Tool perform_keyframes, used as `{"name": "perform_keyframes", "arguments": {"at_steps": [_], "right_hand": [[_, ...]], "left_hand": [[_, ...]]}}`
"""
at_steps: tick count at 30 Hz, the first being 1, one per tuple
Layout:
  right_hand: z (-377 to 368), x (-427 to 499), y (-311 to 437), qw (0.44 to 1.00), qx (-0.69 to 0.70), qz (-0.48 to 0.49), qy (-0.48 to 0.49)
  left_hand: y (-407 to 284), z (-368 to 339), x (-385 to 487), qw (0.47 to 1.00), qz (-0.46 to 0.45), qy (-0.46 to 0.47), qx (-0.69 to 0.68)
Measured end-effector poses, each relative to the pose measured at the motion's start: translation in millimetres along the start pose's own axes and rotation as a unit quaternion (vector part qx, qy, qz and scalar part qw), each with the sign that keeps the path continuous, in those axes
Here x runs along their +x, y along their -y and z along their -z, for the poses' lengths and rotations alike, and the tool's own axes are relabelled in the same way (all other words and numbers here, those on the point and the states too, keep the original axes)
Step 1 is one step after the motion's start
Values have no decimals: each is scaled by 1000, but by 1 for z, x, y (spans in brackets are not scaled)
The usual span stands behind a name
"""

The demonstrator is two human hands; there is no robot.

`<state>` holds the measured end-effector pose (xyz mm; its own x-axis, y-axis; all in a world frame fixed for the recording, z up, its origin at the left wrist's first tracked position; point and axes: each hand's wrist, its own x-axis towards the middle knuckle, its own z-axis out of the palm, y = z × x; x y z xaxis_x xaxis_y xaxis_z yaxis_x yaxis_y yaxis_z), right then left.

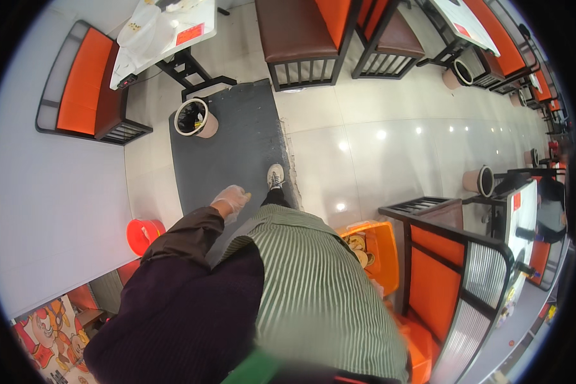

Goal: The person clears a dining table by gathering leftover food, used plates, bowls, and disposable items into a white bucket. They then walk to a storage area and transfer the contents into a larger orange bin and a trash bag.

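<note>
My left hand [232, 199], in a thin clear plastic glove, hangs over the dark grey floor strip [225, 153]. Its fingers are curled, and a small yellowish bit shows at the fingertips; whether it is held is unclear. Beside my right side is an orange plastic bin [386, 259] with dishes and pale round pieces inside. My right hand cannot be made out; the green-striped apron [312, 269] covers that side. Ahead of me stands a pink waste bin [210, 126] with a black liner and some litter in it.
A white table [206, 24] with a thin plastic cover and a red card stands ahead left, beside an orange-backed bench [79, 81]. A red bucket [158, 228] is by the left wall. Another bench [437, 245] is at right, and a person [552, 211] sits at the far right table.
</note>
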<state>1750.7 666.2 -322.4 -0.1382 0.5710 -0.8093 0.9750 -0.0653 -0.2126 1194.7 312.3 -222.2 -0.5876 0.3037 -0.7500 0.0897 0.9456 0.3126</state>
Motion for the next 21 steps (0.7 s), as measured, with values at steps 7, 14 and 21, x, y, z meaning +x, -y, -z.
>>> {"name": "perform_keyframes", "arguments": {"at_steps": [7,14,21], "right_hand": [[-23,23,164,968,179,-175,-14],[-39,55,356,991,125,-37,43],[-19,135,498,983,142,8,120]], "left_hand": [[6,116,71,999,-45,11,-17],[-9,237,136,982,-103,-78,-140],[-20,305,198,970,-141,-119,-159]]}}
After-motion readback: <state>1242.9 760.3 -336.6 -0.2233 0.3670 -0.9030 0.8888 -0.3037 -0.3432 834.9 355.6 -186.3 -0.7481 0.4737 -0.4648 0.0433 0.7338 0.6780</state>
